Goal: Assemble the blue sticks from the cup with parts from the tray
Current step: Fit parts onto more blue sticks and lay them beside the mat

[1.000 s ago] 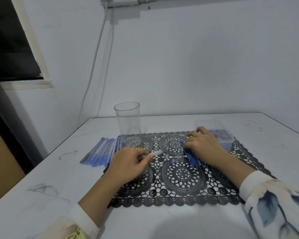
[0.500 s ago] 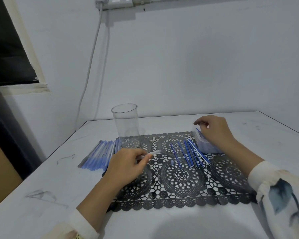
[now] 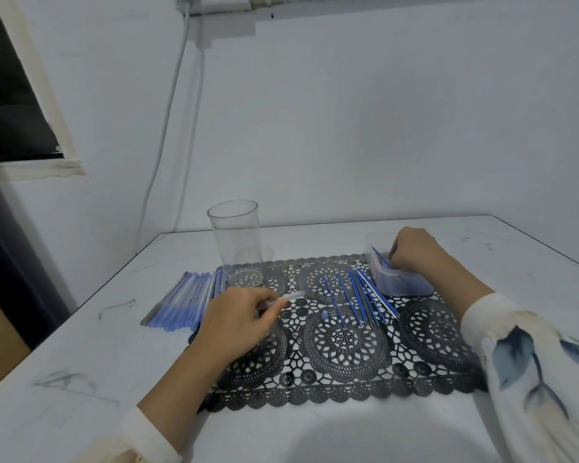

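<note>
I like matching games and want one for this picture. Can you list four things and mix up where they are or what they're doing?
Things:
1. clear cup
2. left hand
3. right hand
4. blue sticks

Places or states:
A. lying loose on the black mat
B. fingers down in the plastic tray
C. standing upright at the mat's far edge
D. pinching a clear tube

Pairs: 1-C, 2-D, 3-B, 4-A
</note>
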A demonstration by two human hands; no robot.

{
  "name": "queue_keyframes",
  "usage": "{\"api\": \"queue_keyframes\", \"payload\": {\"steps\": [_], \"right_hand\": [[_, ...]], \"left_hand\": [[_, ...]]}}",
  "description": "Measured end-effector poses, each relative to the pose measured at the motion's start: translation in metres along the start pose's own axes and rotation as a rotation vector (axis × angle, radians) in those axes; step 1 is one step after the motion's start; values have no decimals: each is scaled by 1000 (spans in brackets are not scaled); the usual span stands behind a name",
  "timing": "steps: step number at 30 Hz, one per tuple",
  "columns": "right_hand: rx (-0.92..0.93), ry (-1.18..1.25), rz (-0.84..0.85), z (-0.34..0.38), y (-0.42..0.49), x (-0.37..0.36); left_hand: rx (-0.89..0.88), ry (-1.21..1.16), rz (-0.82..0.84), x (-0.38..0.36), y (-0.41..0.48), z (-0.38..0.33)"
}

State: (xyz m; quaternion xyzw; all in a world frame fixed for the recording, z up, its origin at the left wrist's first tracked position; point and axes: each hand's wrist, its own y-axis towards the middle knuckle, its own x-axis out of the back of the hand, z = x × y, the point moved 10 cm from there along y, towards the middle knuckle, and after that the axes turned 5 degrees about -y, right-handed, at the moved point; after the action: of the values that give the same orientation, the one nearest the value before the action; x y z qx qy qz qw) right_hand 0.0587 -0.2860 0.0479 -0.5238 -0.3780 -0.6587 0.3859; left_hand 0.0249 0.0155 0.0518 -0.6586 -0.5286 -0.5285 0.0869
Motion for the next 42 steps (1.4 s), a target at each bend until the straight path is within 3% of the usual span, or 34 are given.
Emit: {"api": "queue_keyframes", "payload": {"steps": [13,20,26,32,36,42], "right_hand": [[-27,25,-11,0,-3,-6],[-2,162,-90,5,-7,9],[173,310,-292,31,-17,32],[418,241,-541,69,-45,54],[647,162,-798,94,-82,58],[900,47,-886,122,-120,31]], "left_hand": [[15,7,23,-5,-1,1],[18,-8,27,-4,-1,1],[13,2,6,-3,0,3],[24,-3,0,-1,0,7],[32,-19,-13,0,0,10],[36,-24,-34,5,0,11]]}}
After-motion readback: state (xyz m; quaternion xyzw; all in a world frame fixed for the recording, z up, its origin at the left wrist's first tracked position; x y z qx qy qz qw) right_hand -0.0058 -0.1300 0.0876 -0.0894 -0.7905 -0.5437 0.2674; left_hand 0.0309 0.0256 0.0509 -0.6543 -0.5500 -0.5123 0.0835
